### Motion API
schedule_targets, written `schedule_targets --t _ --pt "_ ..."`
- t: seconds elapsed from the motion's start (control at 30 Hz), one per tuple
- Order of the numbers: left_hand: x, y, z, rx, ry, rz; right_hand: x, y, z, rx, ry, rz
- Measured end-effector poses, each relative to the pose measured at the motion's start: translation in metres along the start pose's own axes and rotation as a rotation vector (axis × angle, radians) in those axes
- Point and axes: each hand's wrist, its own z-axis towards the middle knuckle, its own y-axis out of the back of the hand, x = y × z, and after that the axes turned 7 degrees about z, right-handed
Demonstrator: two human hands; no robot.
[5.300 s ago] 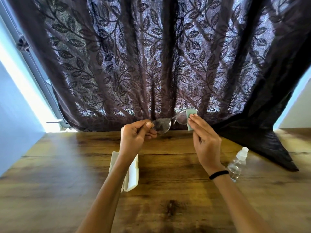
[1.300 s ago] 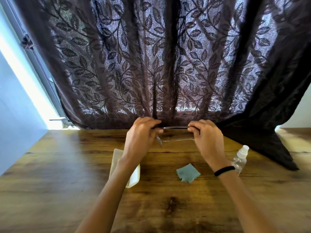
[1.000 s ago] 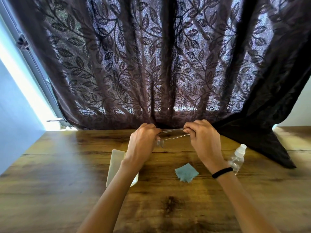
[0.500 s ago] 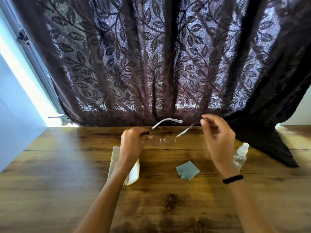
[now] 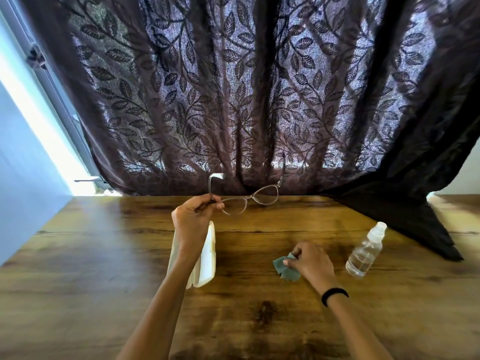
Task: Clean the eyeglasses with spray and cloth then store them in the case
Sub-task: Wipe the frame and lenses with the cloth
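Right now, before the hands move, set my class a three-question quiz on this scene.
1. Fill in: the bottle stands to the ___ of the cloth.
2. True or false: the left hand holds the glasses up off the table.
3. The right hand pinches: A the bottle, B the cloth, C the glasses.

Key: 1 right; 2 true; 3 B.
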Motion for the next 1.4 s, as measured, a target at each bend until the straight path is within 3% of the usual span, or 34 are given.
schedule_targets --t 0.1,0.27,0.5,0.6,0.7,0.77,0.9,1.03,1.13,1.27,1.4 --pt "0.003 0.002 -0.001 -0.016 -0.003 0.001 0.0 0.006 -0.001 0.083 0.044 0.176" --pt "0.003 0.001 -0.003 -0.02 0.019 -0.004 0.028 0.03 -0.016 0.144 0.069 0.878" --pt "-0.013 -0.009 -0.006 -0.047 -0.158 0.052 0.093 0.06 -0.033 0.08 0.37 1.349" --pt "-0.019 -0.012 -0.007 -0.048 -0.174 0.067 0.109 0.055 -0.035 -0.063 0.516 1.108" --pt "-0.025 -0.014 -0.008 -0.045 -0.188 0.065 0.112 0.039 -0.041 -0.234 0.753 0.541" --pt "-0.026 -0.013 -0.006 -0.048 -0.182 0.06 0.11 0.028 -0.045 -0.231 0.863 0.268" --pt "-0.026 -0.01 -0.006 -0.065 -0.185 0.057 0.108 0.02 -0.05 -0.291 0.972 -0.02" --pt "-0.027 -0.006 -0.005 -0.087 -0.199 0.057 0.098 0.024 -0.049 -0.344 1.027 -0.2" --pt "-0.03 -0.005 -0.002 -0.092 -0.207 0.069 0.093 0.025 -0.048 -0.424 0.965 -0.272" --pt "-0.036 -0.009 0.001 -0.062 -0.228 0.052 0.099 0.021 -0.047 -0.475 0.865 -0.243" --pt "-0.038 -0.009 0.001 -0.061 -0.229 0.045 0.106 0.02 -0.045 -0.436 0.881 -0.158"
